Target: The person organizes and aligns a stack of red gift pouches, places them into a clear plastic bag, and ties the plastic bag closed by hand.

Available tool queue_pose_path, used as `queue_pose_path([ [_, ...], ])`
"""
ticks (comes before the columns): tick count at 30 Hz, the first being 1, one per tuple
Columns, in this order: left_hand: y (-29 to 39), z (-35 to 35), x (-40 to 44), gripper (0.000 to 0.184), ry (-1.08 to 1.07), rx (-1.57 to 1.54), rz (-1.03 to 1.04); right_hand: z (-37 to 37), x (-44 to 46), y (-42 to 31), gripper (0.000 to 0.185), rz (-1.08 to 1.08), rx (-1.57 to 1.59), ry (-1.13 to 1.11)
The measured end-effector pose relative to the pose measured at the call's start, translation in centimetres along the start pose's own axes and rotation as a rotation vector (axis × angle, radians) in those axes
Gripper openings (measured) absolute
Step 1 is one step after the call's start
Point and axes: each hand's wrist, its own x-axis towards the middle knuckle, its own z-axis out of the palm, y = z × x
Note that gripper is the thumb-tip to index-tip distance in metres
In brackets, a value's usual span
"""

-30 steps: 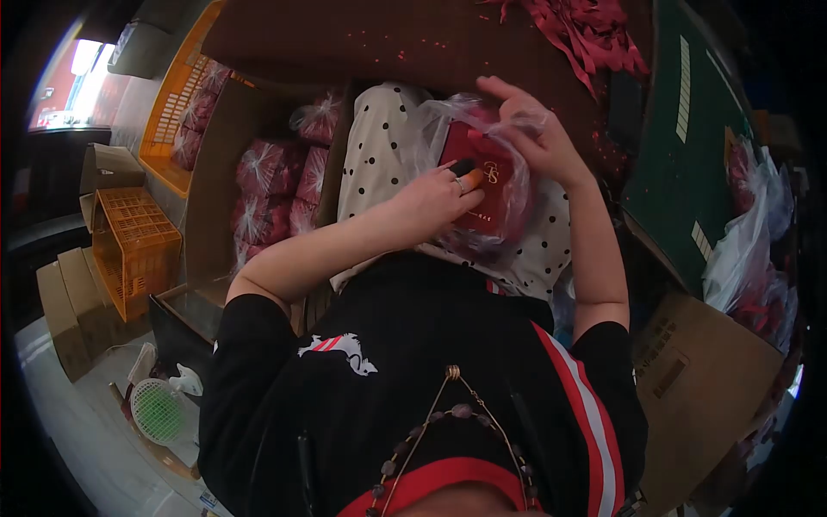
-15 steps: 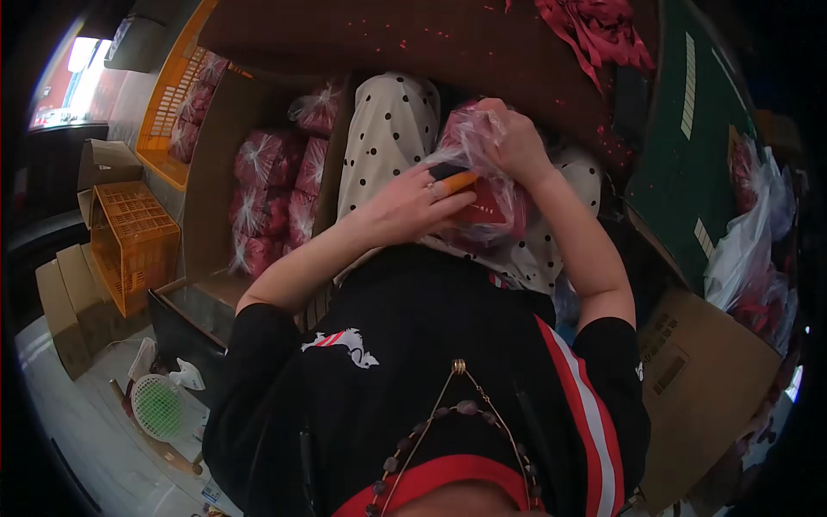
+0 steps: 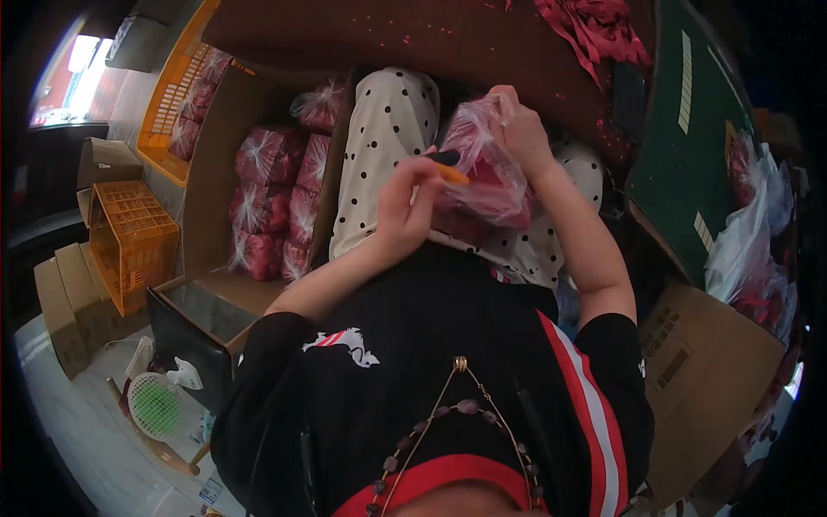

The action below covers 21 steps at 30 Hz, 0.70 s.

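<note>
A clear plastic bag (image 3: pixel 489 164) with pink-red contents rests on my lap. My right hand (image 3: pixel 524 138) is closed on the bag's gathered plastic at its upper right. To the left of the bag, slightly apart from it, my left hand (image 3: pixel 407 205) is raised with its fingers bent together. A small black and orange item (image 3: pixel 453 174) sticks out from its fingertips toward the bag; its kind is unclear. Beside my leg stands a cardboard box (image 3: pixel 207 172) holding several filled bags (image 3: pixel 269 155) of the same pink-red colour.
Pink-red strips (image 3: pixel 594 34) lie on the brown surface ahead, with scattered bits. An orange crate (image 3: pixel 164 121) with more bags stands at left, another orange crate (image 3: pixel 133 241) below it. On the right are a green board (image 3: pixel 689 155), plastic bags (image 3: pixel 749 233) and a cardboard box (image 3: pixel 706 370).
My left hand has drawn back off the bag to the left, and its fingers have curled. My right hand has shifted slightly, still gripping the plastic; more of the bag's front shows.
</note>
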Motion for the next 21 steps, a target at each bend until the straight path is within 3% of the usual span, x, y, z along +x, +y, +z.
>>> queue_pose_path([
  [2,2.4,0.6,2.7,0.011,0.239,-0.374,-0.239,-0.5,-0.2,-0.9,0.023,0.053,0.036,0.056],
  [3,3.6,0.9,4.3,0.011,0.266,-0.491,-0.206,-0.7,-0.4,-1.6,0.023,0.055,0.035,0.063],
  [7,3.9,1.9,7.6,0.011,0.194,-0.517,-0.109,-1.0,-0.2,-2.7,0.020,0.245,-0.113,0.047],
  [13,1.9,3.1,15.8,0.022,0.236,-0.675,-0.285,-3.2,-1.0,-4.6,0.018,0.485,-0.353,0.079],
  [15,0.1,3.0,17.7,0.026,0.169,-0.661,-0.236,-2.7,-1.4,-5.3,0.018,0.540,-0.397,0.088],
  [18,-1.4,1.9,19.4,0.028,0.042,-0.593,-0.331,-1.3,-1.8,-5.9,0.019,0.725,-0.352,0.131],
  [20,-3.2,0.8,19.7,0.046,-0.178,-0.111,0.033,-0.2,-2.7,-5.0,0.021,0.725,-0.365,0.131],
  [21,-3.4,-0.2,19.2,0.046,-0.186,-0.111,0.034,-0.2,-2.8,-4.9,0.023,0.717,-0.377,0.130],
])
